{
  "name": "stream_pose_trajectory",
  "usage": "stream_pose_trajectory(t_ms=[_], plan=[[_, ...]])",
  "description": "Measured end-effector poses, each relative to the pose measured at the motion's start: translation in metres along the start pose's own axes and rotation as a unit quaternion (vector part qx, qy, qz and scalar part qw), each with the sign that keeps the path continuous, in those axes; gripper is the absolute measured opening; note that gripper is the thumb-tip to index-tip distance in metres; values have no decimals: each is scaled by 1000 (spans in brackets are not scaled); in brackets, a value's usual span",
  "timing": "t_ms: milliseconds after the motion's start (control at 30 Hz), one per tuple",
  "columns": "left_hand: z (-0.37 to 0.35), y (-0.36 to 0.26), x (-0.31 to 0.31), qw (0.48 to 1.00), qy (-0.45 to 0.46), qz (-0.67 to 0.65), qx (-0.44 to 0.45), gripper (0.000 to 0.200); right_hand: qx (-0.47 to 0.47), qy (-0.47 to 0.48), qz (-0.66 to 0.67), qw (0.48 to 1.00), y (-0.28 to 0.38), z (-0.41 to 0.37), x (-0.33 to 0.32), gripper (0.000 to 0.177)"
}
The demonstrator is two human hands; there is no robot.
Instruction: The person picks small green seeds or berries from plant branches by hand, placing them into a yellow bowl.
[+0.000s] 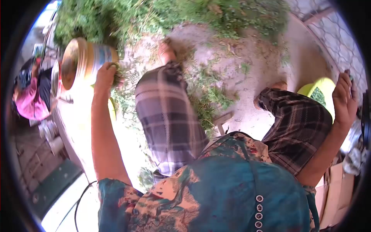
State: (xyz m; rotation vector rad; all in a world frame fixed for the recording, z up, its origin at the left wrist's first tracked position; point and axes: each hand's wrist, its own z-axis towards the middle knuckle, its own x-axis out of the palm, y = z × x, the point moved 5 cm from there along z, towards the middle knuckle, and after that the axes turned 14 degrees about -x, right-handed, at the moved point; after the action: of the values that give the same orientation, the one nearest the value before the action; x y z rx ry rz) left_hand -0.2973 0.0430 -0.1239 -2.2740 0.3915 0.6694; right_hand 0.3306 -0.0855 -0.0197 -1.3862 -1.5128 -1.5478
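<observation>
My left hand (105,78) is closed at the right side of a tipped, cream-coloured bucket (87,62) with a blue label; what its fingers hold, if anything, is too small to tell. On the far right, my right hand (345,96) is raised with its fingers bent together around something small and dark that I cannot make out. Below and left of that hand is a yellow-green container (326,91) with small green pieces inside. Loose green sprigs (210,98) lie on the ground between my feet.
A large heap of green foliage (170,17) spans the top. Another person in pink (33,100) sits at the far left. Cardboard (337,193) stands at the lower right, and a wire mesh (340,46) is at the upper right.
</observation>
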Motion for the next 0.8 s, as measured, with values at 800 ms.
stream_pose_trajectory(t_ms=[800], plan=[[102, 200, 39, 906, 50, 398, 138, 30, -54, 122, -71, 988, -26, 11, 33, 23]])
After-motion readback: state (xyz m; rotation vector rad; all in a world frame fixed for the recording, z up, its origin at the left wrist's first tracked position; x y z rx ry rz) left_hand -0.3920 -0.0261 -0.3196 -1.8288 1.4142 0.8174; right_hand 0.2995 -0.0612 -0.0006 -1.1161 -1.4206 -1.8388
